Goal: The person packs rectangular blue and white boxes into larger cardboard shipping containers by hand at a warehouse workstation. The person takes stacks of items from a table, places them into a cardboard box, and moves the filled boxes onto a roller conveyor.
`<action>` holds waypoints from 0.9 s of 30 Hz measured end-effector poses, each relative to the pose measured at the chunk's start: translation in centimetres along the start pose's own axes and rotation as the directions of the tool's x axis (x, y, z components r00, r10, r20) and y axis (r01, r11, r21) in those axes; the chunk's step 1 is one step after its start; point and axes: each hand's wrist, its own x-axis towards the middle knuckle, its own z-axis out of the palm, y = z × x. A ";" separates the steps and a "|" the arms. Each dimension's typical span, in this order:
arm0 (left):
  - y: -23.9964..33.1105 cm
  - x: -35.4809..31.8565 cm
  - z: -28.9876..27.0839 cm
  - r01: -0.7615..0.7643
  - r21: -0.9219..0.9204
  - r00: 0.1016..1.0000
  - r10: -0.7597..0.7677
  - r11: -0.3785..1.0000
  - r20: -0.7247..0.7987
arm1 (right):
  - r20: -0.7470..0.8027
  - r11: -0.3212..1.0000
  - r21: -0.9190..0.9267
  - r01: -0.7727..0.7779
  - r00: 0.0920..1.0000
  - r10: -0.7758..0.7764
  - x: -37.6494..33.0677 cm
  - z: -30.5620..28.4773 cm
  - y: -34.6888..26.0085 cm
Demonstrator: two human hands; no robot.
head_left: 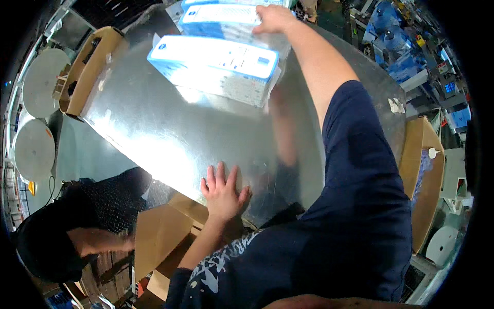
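The right hand (pixel 275 19) is at the far side of the table (pixel 231 134), fingers bent over the right end of the middle box (pixel 218 16); whether they grip cannot be told. The near box (pixel 213 64) lies nearer. The left hand (pixel 223 195) rests palm down near the table's near edge, fingers spread.

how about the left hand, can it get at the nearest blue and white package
Probably yes: the left hand rests on the metal table, and only tabletop shows between it and the nearest package.
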 end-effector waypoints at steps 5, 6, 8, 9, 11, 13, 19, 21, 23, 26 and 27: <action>0.3 0.3 0.3 -0.004 -0.034 1.000 0.003 0.999 -0.028 | 0.204 0.890 0.455 0.000 0.973 -0.105 -3.9 -3.3 -3.2; 0.1 0.2 0.1 -0.010 -0.033 1.000 0.009 0.999 -0.016 | 0.115 0.913 0.388 0.125 0.976 -0.182 -4.0 -2.1 -3.4; -0.4 0.1 -0.1 0.008 -0.037 1.000 -0.008 0.999 -0.004 | 0.082 0.890 0.326 0.319 0.928 -0.362 -5.4 -2.8 -4.8; -0.5 0.1 -0.5 0.013 -0.026 1.000 -0.013 1.000 0.017 | 0.004 0.897 0.304 0.321 0.941 -0.338 -4.5 -2.4 -4.9; 0.6 0.0 0.2 0.039 -0.031 0.999 -0.038 0.999 0.030 | -0.100 0.923 0.328 0.203 0.979 -0.179 -2.5 -3.4 -4.3; 0.6 0.0 0.2 0.041 -0.009 0.998 -0.041 0.999 0.045 | -0.143 0.986 0.130 0.101 0.986 -0.082 0.1 -3.8 -3.2; 0.6 0.2 0.5 0.005 0.013 1.000 -0.005 1.000 0.010 | -0.054 1.000 0.007 0.031 0.998 -0.030 4.6 2.4 -1.6; 0.6 0.1 0.3 0.014 0.032 1.000 -0.015 0.999 0.012 | -0.063 0.965 0.214 0.153 0.988 -0.143 4.2 1.9 -1.3; 0.3 -0.1 0.9 0.014 0.017 1.000 -0.013 1.000 -0.026 | 0.019 0.923 0.353 0.153 0.985 -0.170 1.7 -1.7 -2.1; 0.0 -0.2 1.6 0.000 0.031 0.999 0.001 1.000 -0.047 | 0.176 0.967 0.251 0.042 0.980 -0.089 -0.8 -3.9 -3.2; -0.2 0.0 1.1 -0.005 0.036 0.999 0.006 0.999 -0.036 | 0.183 0.975 0.220 0.027 0.981 -0.068 -1.2 -2.9 -4.0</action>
